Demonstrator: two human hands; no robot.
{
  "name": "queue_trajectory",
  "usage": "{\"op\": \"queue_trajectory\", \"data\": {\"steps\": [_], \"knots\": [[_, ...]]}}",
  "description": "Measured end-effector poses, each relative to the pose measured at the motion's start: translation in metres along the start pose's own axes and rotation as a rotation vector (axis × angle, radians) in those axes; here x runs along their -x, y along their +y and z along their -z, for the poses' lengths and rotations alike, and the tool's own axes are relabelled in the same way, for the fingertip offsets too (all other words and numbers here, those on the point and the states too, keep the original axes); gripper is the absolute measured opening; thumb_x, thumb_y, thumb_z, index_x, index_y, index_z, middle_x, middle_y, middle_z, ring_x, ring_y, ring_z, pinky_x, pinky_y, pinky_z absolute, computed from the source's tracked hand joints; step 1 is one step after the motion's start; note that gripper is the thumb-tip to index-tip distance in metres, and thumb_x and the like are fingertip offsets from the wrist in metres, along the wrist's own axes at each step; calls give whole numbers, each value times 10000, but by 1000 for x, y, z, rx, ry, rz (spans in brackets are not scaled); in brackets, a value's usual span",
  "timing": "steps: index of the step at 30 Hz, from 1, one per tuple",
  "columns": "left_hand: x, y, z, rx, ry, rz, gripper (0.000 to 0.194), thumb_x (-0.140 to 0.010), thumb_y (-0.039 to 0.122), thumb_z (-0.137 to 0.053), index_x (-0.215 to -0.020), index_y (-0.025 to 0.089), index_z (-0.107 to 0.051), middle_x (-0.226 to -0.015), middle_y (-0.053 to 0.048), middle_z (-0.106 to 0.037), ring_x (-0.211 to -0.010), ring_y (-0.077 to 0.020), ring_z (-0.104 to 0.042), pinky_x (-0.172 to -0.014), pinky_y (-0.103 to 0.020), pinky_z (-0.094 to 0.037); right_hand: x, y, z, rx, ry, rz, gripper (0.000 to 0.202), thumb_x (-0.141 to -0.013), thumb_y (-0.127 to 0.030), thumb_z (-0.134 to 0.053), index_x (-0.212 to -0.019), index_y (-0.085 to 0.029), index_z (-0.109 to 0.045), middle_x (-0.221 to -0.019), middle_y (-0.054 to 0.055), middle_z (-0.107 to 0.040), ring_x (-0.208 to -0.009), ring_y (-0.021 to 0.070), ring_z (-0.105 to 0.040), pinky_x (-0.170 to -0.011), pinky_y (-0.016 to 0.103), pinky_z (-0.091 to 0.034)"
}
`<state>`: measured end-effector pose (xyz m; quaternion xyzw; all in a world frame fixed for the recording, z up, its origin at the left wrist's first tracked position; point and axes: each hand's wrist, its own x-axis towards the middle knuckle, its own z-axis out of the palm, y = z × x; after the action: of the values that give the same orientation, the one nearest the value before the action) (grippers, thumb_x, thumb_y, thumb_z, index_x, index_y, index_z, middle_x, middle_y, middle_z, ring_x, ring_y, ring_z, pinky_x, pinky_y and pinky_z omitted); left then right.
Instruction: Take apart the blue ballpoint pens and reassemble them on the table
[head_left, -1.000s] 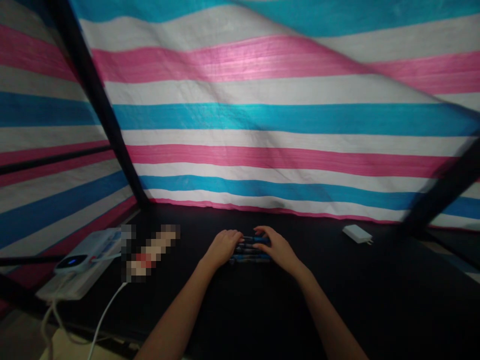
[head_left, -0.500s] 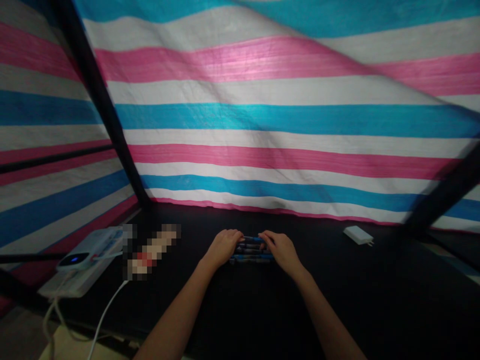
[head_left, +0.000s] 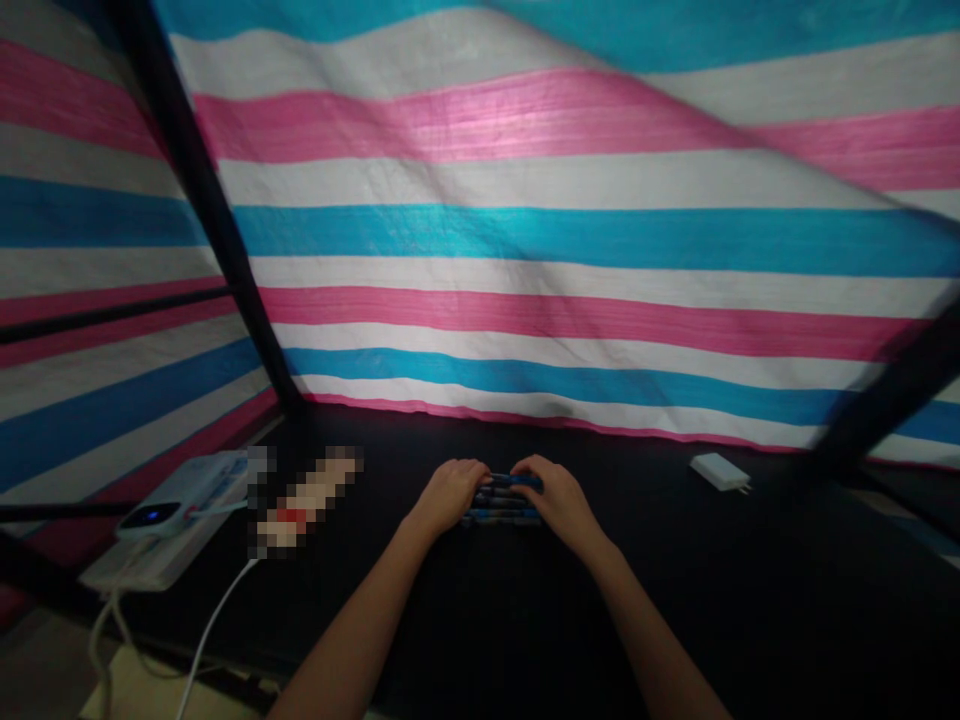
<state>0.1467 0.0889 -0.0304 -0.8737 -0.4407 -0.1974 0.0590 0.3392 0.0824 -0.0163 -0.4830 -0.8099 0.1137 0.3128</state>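
Several slim dark and blue pens (head_left: 504,516) lie side by side, crosswise, on the black table, between my two hands. My left hand (head_left: 454,492) is at their left ends, its fingers curled round them. At the right, my right hand (head_left: 551,492) pinches the farthest pen (head_left: 517,480), thumb and fingers near its blue end. The fingers partly cover the ends of the pens, so their exact edges are hidden.
A white charger (head_left: 720,471) lies on the black table (head_left: 525,620) at the right. On the left are a power strip (head_left: 127,572), a pale device with a lit display (head_left: 154,515), white cables and a blurred-out object (head_left: 307,500). Striped sheeting hangs behind.
The thumb and fingers of my right hand have shifted slightly left along the farthest pen. My left hand stays nearly in place. The view has moved very slightly.
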Motion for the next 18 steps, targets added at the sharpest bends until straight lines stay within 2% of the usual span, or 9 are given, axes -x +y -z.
{"op": "queue_trajectory", "data": {"steps": [2, 7, 11, 13, 16, 18], "knots": [[0, 0, 0, -4, 1, -1, 135, -887, 182, -401, -860, 172, -533, -813, -3, -594, -737, -152, -542, -679, -270, -377, 0, 0, 0, 36, -6, 4, 123, -812, -271, -500, -862, -220, -600, -885, 11, -635, -825, 167, -570, -755, 301, -374], [0, 0, 1, 0, 3, -3, 147, -892, 185, -387, -877, 170, -533, -818, -7, -596, -743, -155, -549, -682, -271, -381, 1, -2, -3, -10, -17, 46, 239, -823, -226, -472, -1053, -227, -536, -967, 29, -604, -884, 164, -553, -754, 290, -380], [0, 0, 0, -7, -13, -14, 148, -888, 186, -393, -882, 172, -540, -811, -9, -596, -728, -153, -550, -679, -271, -388, 0, -4, -2, 74, -46, 28, 153, -824, -232, -473, -906, -231, -602, -887, 15, -631, -831, 165, -565, -731, 285, -369], [0, 0, -1, 0, -12, -17, 147, -886, 188, -397, -883, 172, -543, -811, -11, -596, -726, -152, -548, -683, -273, -393, 0, -5, 0, 126, -63, -1, 187, -844, -277, -448, -876, -239, -629, -839, 8, -653, -810, 169, -575, -721, 288, -363], [0, 1, 0, 55, 35, -17, 133, -881, 205, -414, -896, 168, -540, -826, -20, -585, -762, -156, -539, -711, -279, -401, 0, -5, 1, 109, -58, -49, 251, -863, -316, -407, -887, -240, -645, -858, 2, -668, -801, 161, -589, -707, 270, -375], [1, 1, 3, 138, 108, 9, 171, -861, 265, -466, -984, 157, -515, -879, -35, -573, -821, -164, -528, -742, -281, -407, 0, -4, 1, 70, -25, -81, 267, -863, -324, -400, -919, -227, -642, -920, 7, -666, -828, 159, -595, -719, 259, -388]]}}
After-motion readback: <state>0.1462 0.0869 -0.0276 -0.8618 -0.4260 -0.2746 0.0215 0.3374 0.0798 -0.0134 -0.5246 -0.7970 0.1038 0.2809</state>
